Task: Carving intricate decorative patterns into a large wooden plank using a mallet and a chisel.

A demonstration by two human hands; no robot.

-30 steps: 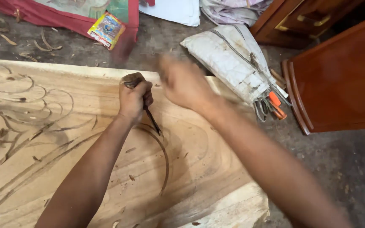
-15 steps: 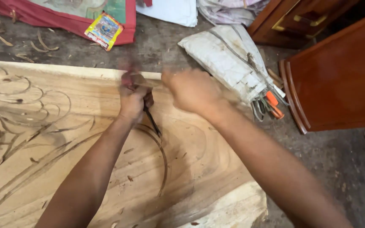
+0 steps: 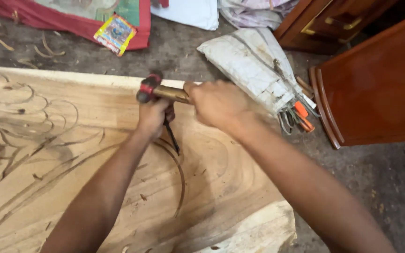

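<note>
Woodcarving at floor level: left hand [image 3: 153, 119] is fisted tight around a dark chisel [image 3: 172, 139], whose blade slants out below the fingers onto a curved groove in the pale wooden slab [image 3: 71, 154]. Right hand [image 3: 219, 104] is clenched on a hammer [image 3: 158, 91]; its head sits just above the left knuckles. Beyond the right fingers lie a white tool roll [image 3: 254, 68] and orange-handled pliers [image 3: 302, 117].
</note>
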